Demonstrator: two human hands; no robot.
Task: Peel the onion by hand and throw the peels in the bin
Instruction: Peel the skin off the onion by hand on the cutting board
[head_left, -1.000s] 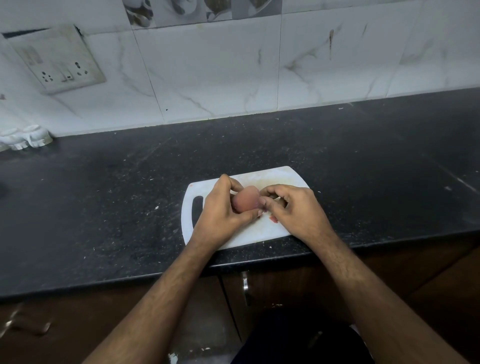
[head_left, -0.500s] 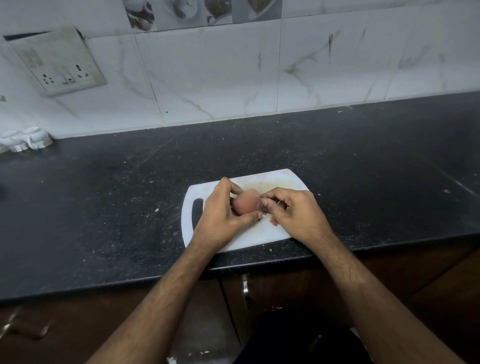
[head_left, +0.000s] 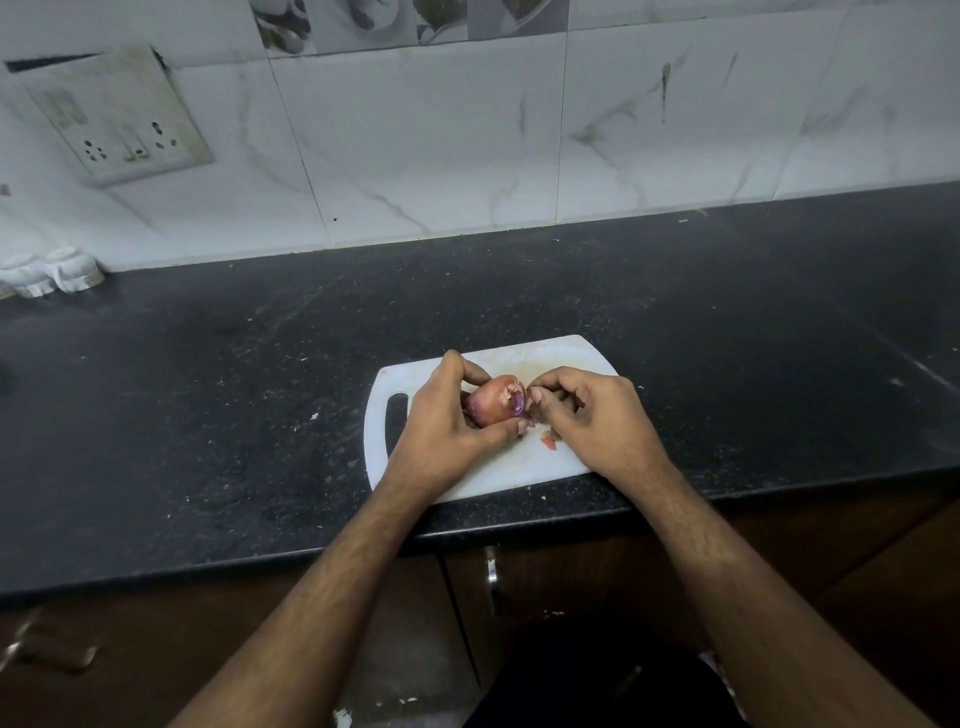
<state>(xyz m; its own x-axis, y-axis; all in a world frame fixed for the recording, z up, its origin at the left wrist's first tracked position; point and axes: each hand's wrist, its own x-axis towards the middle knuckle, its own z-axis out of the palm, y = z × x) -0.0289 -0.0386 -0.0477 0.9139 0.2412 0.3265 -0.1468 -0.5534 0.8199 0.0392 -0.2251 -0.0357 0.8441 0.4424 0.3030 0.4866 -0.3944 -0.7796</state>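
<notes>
Reddish onion (head_left: 493, 408) sits gripped in the curled left hand (head_left: 441, 436) above the white cutting board (head_left: 519, 462); at its 3 o'clock the right hand (head_left: 597, 415) pinches peel at the tip, on the black counter (head_left: 208, 415)

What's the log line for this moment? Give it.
left hand grips onion | right hand pinches peel | over cutting board

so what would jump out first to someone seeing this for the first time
The pinkish onion at the centre, gripped by the left hand while the right hand pinches at its skin. Both work over a white cutting board at the near edge of a black speckled countertop, with a small peel scrap on the board.
</notes>
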